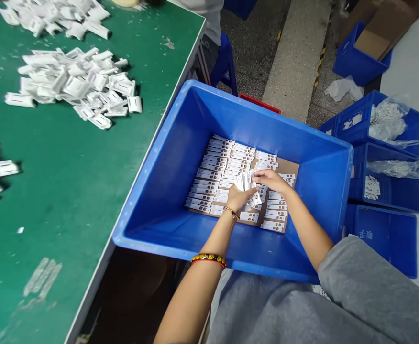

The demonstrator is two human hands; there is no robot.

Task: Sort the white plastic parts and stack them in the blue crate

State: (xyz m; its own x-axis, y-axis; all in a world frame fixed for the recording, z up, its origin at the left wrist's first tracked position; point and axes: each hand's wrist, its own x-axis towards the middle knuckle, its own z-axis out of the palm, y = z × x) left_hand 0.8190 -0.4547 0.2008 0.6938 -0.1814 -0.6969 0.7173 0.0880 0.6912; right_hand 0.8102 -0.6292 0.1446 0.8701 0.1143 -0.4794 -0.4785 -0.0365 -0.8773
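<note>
Both my hands reach down into a big blue bin beside the table. My left hand is closed round a fanned bunch of small white plastic pieces. My right hand pinches the top of the same bunch from the right. Under them, rows of the white pieces lie flat on a brown cardboard sheet on the bin's floor. A beaded bracelet and a thin gold one sit on my left arm.
The green table at left carries loose heaps of white pieces. Smaller blue bins with bagged parts stand on the floor at right. A blue stool and another person's clothing show at the top.
</note>
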